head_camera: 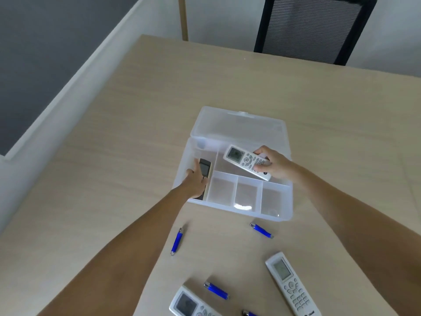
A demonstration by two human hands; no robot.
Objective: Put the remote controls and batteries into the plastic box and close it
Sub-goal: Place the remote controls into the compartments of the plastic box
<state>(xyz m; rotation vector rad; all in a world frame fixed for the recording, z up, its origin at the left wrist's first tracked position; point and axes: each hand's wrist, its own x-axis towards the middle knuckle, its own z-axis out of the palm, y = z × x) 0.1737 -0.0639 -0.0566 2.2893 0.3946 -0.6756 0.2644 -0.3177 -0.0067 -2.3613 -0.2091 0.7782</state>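
left hand (196, 182) grips a dark remote (204, 169), right hand (274, 164) a white remote (247, 161) (both over the open plastic box (276, 212)).

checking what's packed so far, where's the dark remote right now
In the head view the dark remote is in the left hand, inside the narrow left compartment of the plastic box, left of the white remote that the right hand holds.

Pale wood-grain table (296, 92), open clear box (276, 215) near its middle, four blue batteries on the near side (177, 241) (261, 230) (216, 290) (248, 313), two white remotes among them (291, 285) (190, 304)
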